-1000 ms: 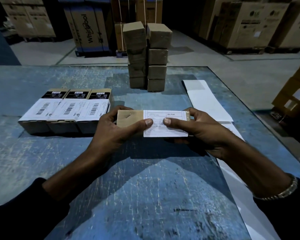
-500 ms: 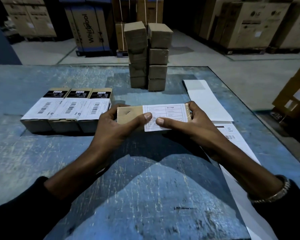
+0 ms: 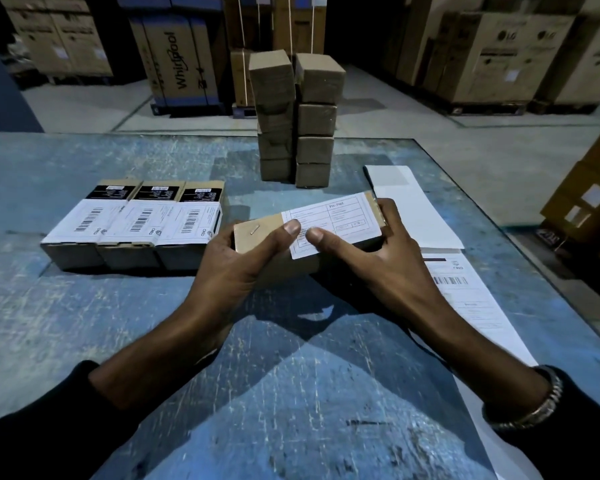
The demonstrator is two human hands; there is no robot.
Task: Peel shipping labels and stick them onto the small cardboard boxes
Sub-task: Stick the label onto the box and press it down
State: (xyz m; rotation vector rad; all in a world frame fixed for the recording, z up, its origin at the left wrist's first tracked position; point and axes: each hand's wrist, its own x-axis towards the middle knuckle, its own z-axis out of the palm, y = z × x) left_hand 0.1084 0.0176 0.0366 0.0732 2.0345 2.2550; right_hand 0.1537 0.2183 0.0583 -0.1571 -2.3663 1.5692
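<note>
Hands (image 3: 234,268) (image 3: 378,258) gripping box (image 3: 257,233), thumbs pressing label (image 3: 336,220)

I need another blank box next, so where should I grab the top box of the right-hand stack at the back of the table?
Take the top right box by its left and right side faces, coming down from above. It sits slightly askew on the box below, and the left stack stands close beside it, so a judged safer hold is front and back faces, lifting straight up.

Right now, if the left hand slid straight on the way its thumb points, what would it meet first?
The right hand's thumb: the left hand's thumb tip sits almost against it on the white label, though whether they touch is unclear.
</note>
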